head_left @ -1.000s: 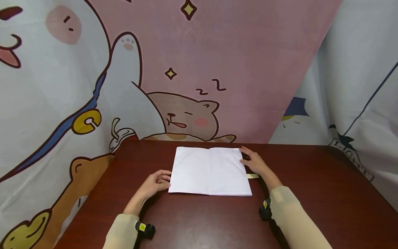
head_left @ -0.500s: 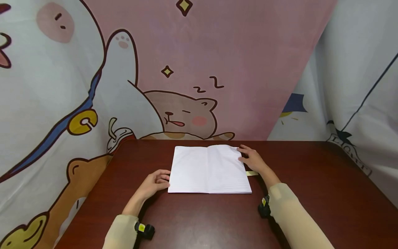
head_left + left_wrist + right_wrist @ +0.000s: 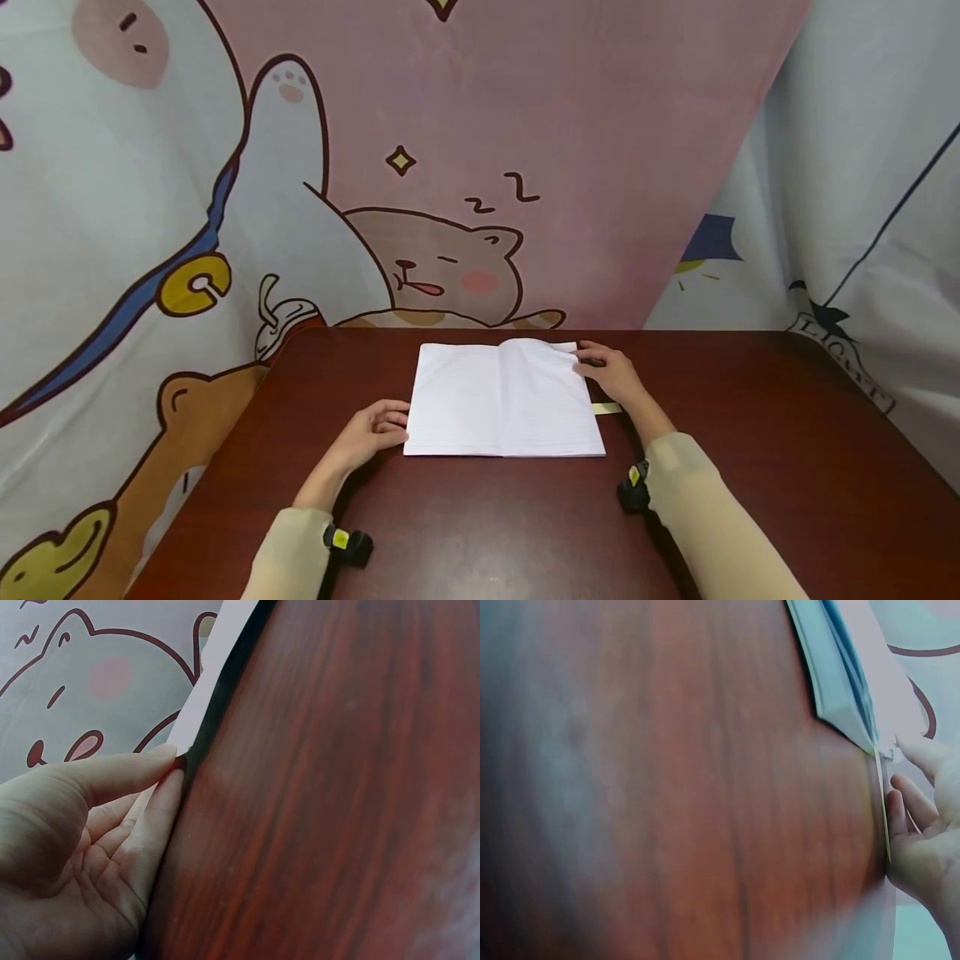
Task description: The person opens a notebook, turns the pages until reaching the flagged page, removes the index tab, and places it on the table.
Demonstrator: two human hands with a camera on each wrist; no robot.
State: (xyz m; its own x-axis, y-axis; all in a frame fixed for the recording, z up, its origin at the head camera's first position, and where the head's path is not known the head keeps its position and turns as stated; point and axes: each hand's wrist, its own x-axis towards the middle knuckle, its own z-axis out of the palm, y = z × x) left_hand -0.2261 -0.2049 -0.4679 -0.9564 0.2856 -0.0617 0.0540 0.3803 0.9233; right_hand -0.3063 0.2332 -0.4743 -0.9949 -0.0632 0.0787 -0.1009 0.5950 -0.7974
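Note:
An open notebook (image 3: 457, 400) with faintly lined white pages lies on the table. My left hand (image 3: 369, 435) pinches its left edge; in the left wrist view, the thumb (image 3: 142, 771) is on top and the fingers are beneath the notebook's edge (image 3: 201, 712). At the upper right edge, my right hand (image 3: 611, 373) pinches the right-hand page (image 3: 547, 392), which bulges up near its top. The right wrist view shows the thumb (image 3: 922, 754) against the page, several leaves fanned apart beside it. A pale yellow strip (image 3: 606, 408) sticks out from the right edge.
The dark reddish-brown table (image 3: 480, 533) extends around the notebook. Behind it hangs a cartoon-printed cloth (image 3: 600, 167). Each wrist wears a small black camera, the left one (image 3: 351, 547) and the right one (image 3: 633, 492) both near the table.
The top of the right-hand page has lifted and curved leftward with my right hand, showing the leaf beneath at the far corner. My left hand stays at the left edge. The head view tilts slightly.

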